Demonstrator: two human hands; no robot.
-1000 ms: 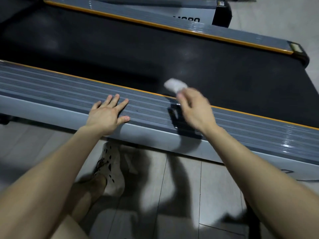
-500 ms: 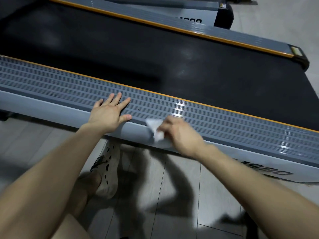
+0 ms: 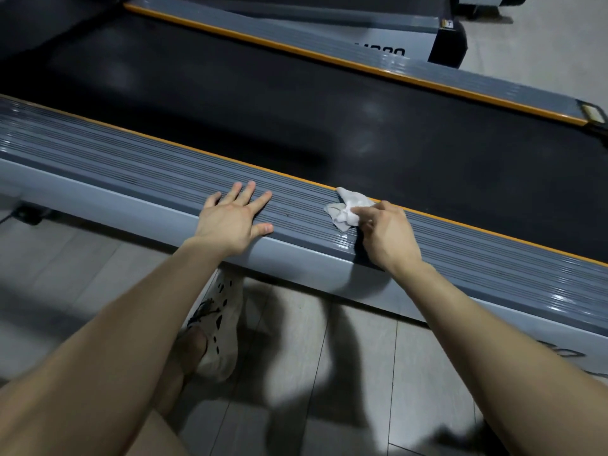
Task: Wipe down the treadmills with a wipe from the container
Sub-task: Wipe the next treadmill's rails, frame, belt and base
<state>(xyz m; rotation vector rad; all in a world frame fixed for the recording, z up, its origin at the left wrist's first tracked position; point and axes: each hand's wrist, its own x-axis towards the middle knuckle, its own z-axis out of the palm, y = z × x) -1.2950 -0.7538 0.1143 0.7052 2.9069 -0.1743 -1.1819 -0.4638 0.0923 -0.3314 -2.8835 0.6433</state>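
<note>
Mid-task: wiping the near side rail (image 3: 131,166) of the treadmill. The right hand (image 3: 390,236) pinches a crumpled white wipe (image 3: 348,209) in curled fingers and presses it on the ribbed rail, just beside the orange trim strip (image 3: 230,161) that borders the black running belt (image 3: 296,110). The left hand (image 3: 235,218) lies flat on the same rail, fingers spread and holding nothing.

A wet sheen beside the right hand suggests this stretch is being covered. The rail's far ends, the belt, the far side rail (image 3: 427,74) and the neighbouring machine show no sign either way and probably remain to be done. The container is out of view.

Compared with half a second ago, the wipe has crossed from the rail's outer lip to its inner edge — a stroke across the ribs — while the left hand has kept its place.
</note>
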